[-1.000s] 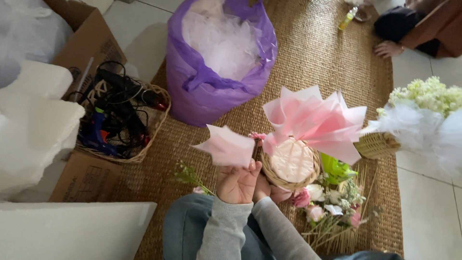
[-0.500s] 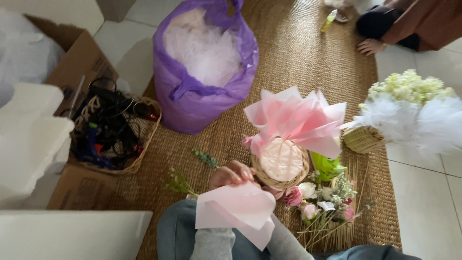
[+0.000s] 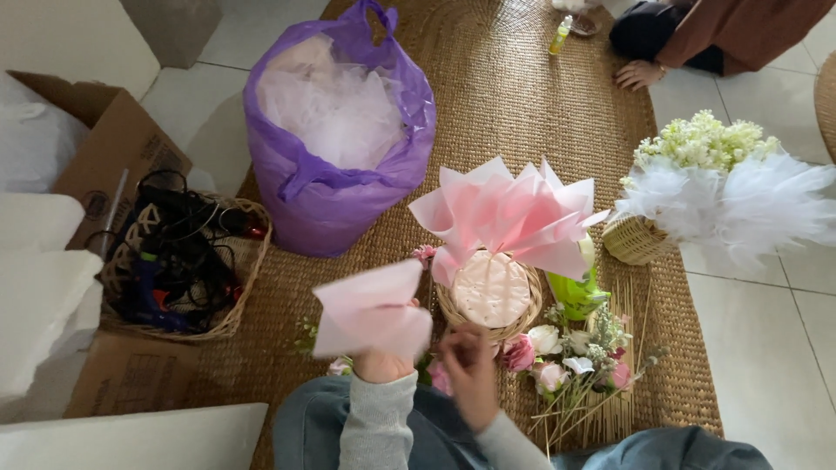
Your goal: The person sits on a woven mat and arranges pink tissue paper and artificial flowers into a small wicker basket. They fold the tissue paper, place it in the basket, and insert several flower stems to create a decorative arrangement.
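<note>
Raised again, pink paper sheet (image 3: 373,309) pinched in left-hand fingers (image 3: 383,359); right hand (image 3: 470,370) empty.

I saw soft, even daylight with faint shadows. My right hand (image 3: 470,370) was motion-blurred beside the sharp woven straw mat (image 3: 514,96); white foam blocks (image 3: 39,287) left of it glared.

Matt pink tissue paper (image 3: 373,309), rough woven mat (image 3: 514,96)
</note>
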